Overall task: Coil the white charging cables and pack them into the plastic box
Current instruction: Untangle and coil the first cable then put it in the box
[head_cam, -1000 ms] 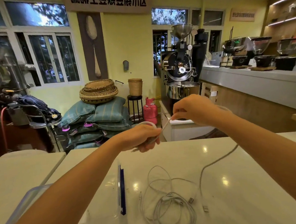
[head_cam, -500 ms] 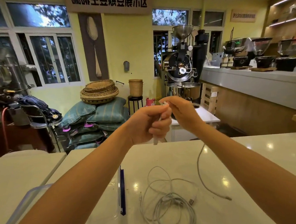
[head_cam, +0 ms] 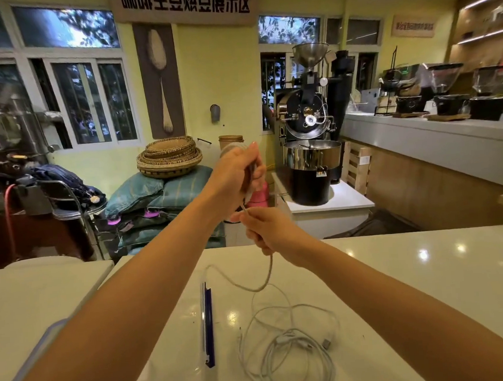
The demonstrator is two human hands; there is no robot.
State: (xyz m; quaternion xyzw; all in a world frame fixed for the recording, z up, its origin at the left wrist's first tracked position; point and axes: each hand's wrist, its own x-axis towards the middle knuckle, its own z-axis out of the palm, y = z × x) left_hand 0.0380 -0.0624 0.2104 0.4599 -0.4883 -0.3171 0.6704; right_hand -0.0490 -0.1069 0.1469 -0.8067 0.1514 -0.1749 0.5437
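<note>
White cable (head_cam: 269, 274) runs from our left grip (head_cam: 237, 173), clenched round its coil, down through our pinching right grip (head_cam: 270, 228) to the desk (head_cam: 399, 284). More cables (head_cam: 285, 357) lie tangled by the near edge.

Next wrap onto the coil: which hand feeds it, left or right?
Probably right. The right hand pinches the cable just below the coil, slack trailing to the table; the left hand is full, gripping the coil.
</note>
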